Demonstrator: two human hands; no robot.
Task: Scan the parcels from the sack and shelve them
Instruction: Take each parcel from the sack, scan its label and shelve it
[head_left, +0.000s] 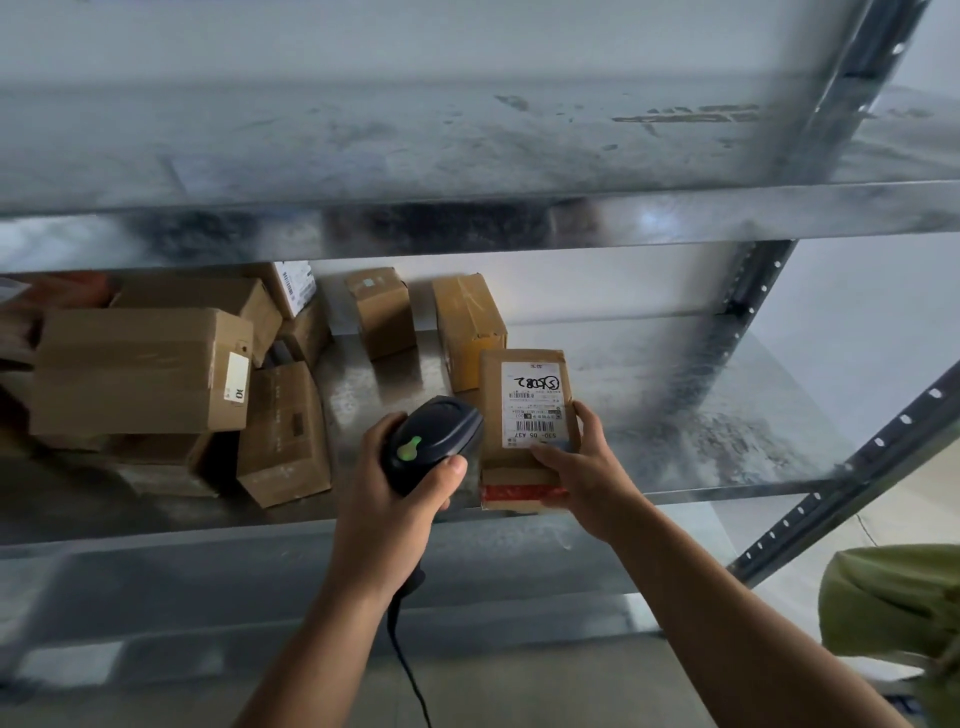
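My right hand (582, 467) grips a small brown cardboard parcel (524, 415) by its near right side, holding it over the front of the metal shelf (701, 415). A white shipping label with barcodes and handwritten numbers faces up on it, and red tape runs along its near end. My left hand (395, 499) is wrapped around the handle of a black barcode scanner (431, 436), thumb on its side. The scanner has a green light on top, its head sits just left of the parcel, and its cable hangs down.
Several brown cardboard boxes (140, 369) are piled on the shelf's left and middle, two standing (467, 327) just behind the held parcel. The shelf's right part is bare metal. An upper shelf (467, 156) hangs overhead, perforated uprights (753, 291) stand at right, and a green sack (893, 603) lies lower right.
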